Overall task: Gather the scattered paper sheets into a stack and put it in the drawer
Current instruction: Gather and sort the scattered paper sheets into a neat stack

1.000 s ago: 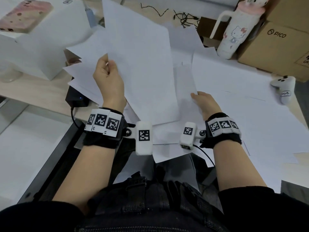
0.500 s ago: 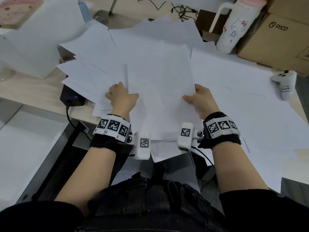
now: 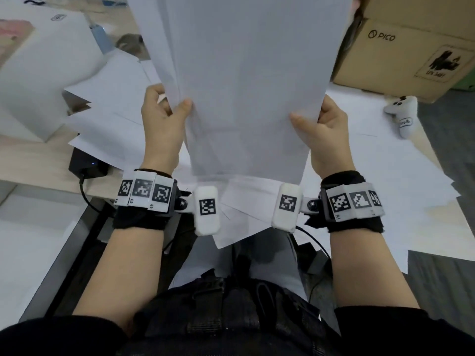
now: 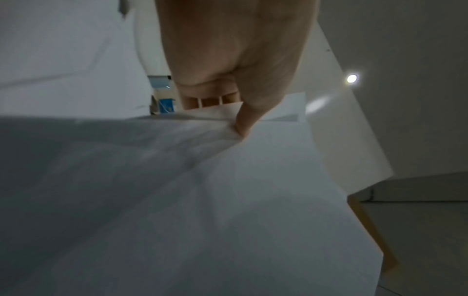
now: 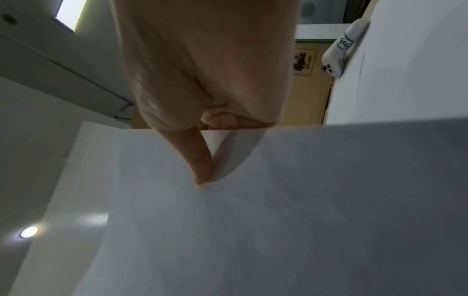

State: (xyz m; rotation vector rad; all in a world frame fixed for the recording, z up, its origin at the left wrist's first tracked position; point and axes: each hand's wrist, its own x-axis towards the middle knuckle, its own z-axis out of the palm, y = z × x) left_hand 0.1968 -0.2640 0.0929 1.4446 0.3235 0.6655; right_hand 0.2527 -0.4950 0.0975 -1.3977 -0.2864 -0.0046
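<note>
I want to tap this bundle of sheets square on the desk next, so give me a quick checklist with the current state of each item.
1. Left hand grips the held sheets, thumb in front: ok.
2. Right hand grips the opposite edge: ok.
3. Held sheets aligned: not ok; edges are staggered on the left side.
4. All sheets gathered: not ok; loose sheets lie on the desk.
5. Landing spot bare: not ok; paper lies beneath the bundle.
6. Drawer open and ready: cannot tell; it is not in view.
</note>
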